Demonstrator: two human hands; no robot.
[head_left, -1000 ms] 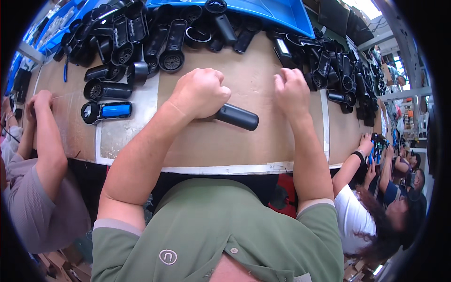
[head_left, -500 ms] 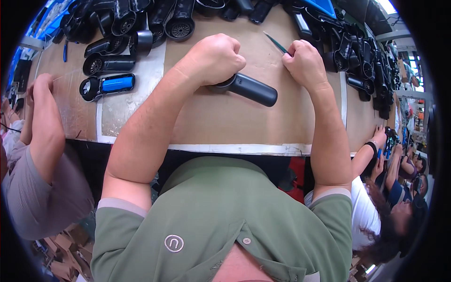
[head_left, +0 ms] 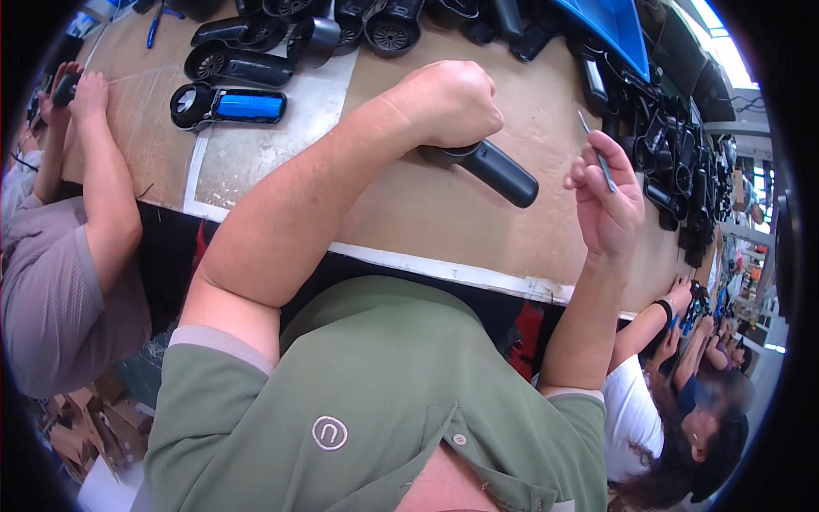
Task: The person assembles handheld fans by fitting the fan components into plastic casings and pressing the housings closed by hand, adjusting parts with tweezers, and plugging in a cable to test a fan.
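My left hand [head_left: 456,104] is closed in a fist over the rounded end of a black handheld device [head_left: 503,175]. Its smooth handle points to the lower right over the brown work surface, while the hand covers its other end. To the right, my right hand [head_left: 607,196] is raised, palm partly turned up. Between its thumb and fingers is a slim grey pointed tool that looks like tweezers [head_left: 602,160], tip pointing up and away. The tool is apart from the device.
An opened black device with a blue battery [head_left: 249,106] lies at left, below similar black housings [head_left: 247,68]. More black parts [head_left: 674,162] pile up at right, near a blue bin [head_left: 610,30]. Blue pliers [head_left: 153,27] lie far left. Co-workers' arms [head_left: 107,171] are at both sides.
My right hand has turned palm up and shifted right and nearer, the pointed tool swinging more upright. The whole view has shifted, and my left hand still grips the device.
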